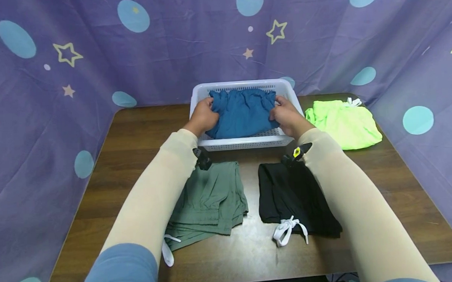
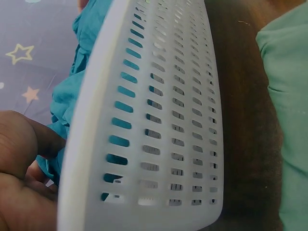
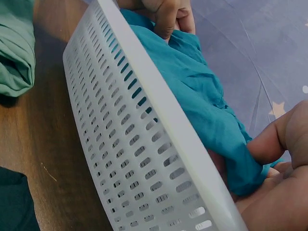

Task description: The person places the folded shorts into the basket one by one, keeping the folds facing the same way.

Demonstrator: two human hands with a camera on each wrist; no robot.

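Blue shorts (image 1: 244,115) with a gathered waistband are held over and partly within a white perforated plastic basket (image 1: 245,143). My left hand (image 1: 203,116) grips their left edge, and my right hand (image 1: 287,116) pinches the right edge. In the right wrist view, the thumb and fingers of the right hand (image 3: 284,163) close on the blue cloth (image 3: 207,110). The left wrist view has the left hand (image 2: 29,163) at the cloth behind the basket rim (image 2: 79,144); some of its fingers are hidden.
Folded green shorts (image 1: 213,200) lie at the front left of the wooden table (image 1: 132,157). Folded black shorts (image 1: 289,197) with a white drawstring lie at the front right. Neon yellow shorts (image 1: 346,125) sit right of the basket. A purple patterned curtain (image 1: 191,45) hangs behind.
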